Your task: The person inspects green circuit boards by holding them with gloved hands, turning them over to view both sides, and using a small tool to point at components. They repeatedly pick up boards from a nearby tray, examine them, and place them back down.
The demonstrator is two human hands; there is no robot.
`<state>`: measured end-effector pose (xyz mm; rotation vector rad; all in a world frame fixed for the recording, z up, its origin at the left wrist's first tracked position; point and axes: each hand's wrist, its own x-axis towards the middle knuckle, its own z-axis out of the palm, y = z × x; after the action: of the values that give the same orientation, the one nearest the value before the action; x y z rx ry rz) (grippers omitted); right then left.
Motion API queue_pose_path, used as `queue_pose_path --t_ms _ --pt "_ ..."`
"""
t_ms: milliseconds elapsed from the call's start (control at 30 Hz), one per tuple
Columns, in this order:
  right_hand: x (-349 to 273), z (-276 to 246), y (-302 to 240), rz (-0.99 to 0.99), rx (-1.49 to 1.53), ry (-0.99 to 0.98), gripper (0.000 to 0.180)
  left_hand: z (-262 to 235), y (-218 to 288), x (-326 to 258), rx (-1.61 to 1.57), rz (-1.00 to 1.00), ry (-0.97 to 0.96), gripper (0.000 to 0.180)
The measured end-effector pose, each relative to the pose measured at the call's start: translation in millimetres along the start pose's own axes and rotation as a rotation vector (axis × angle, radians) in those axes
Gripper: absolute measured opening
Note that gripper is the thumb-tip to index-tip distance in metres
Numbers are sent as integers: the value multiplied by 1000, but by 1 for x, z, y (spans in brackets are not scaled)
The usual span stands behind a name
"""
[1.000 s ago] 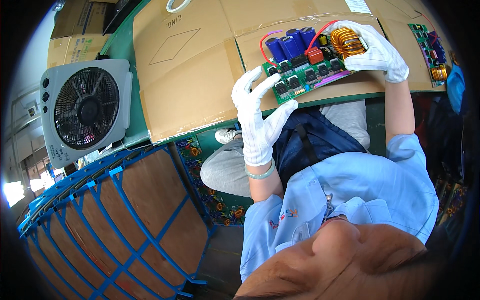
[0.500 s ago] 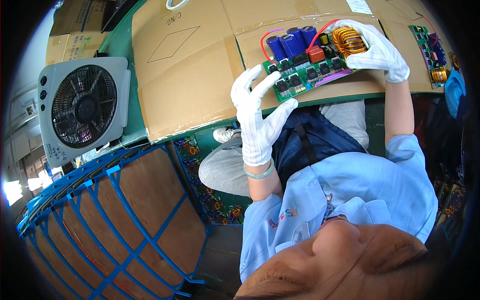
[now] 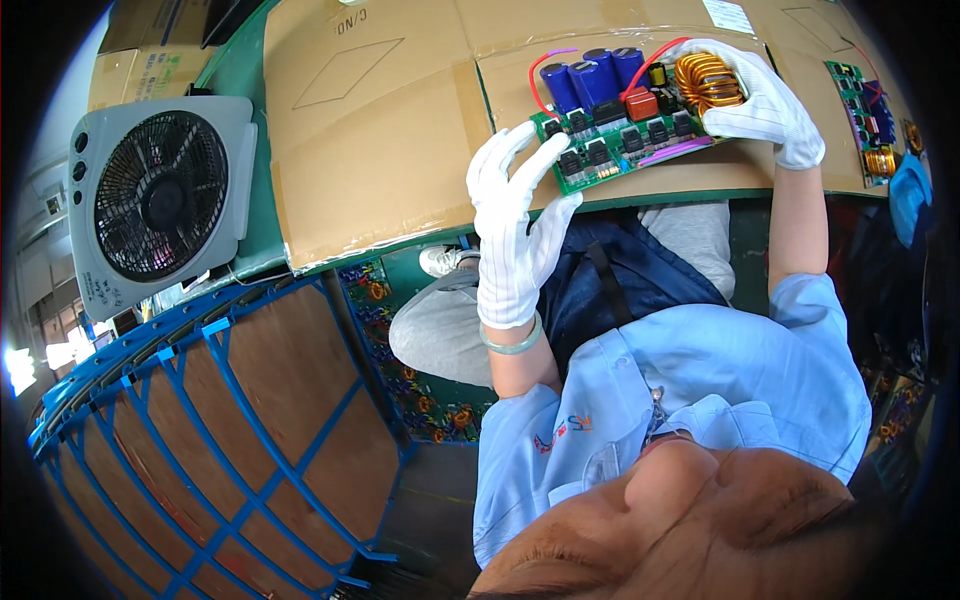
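A green circuit board [image 3: 610,165] is tilted up above the cardboard, carrying blue capacitors [image 3: 593,85], a red block component, black parts, and red and purple wires. At its right end is a copper-wound coil [image 3: 708,84]. My right hand [image 3: 768,112], in a white glove, grips that end, thumb in front of the coil and fingers over the far side. My gloved left hand [image 3: 512,225] is at the board's left end, fingers stretched and apart. Its fingertips come close to the corner; whether they touch it I cannot tell.
Flat cardboard [image 3: 390,150] covers the green worktable. A grey box fan [image 3: 162,200] stands at the left. Another circuit board [image 3: 866,125] lies at the far right beside a blue item [image 3: 908,190]. Below left is a blue-framed rack [image 3: 260,420]; more boards [image 3: 440,410] lie under the table.
The left hand's fingers have shifted a little toward the board's left corner. The right hand keeps its grip on the coil end. The whole view has shifted slightly.
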<state>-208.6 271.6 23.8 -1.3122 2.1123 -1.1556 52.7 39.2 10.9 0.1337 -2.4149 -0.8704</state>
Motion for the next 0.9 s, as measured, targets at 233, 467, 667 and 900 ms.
queue_pose_path --t_ms 233,467,667,900 --pt "3 -2 3 -46 52 -38 74 -4 4 1 -11 -19 -35 59" --pt "0 -2 9 -18 24 -20 76 -2 3 1 -36 -36 -24 60" --pt "-1 -2 14 -24 38 -17 77 -3 4 2 -31 -46 -26 60" --pt "2 -2 10 -32 31 -31 76 -1 3 8 14 -4 -25 58"
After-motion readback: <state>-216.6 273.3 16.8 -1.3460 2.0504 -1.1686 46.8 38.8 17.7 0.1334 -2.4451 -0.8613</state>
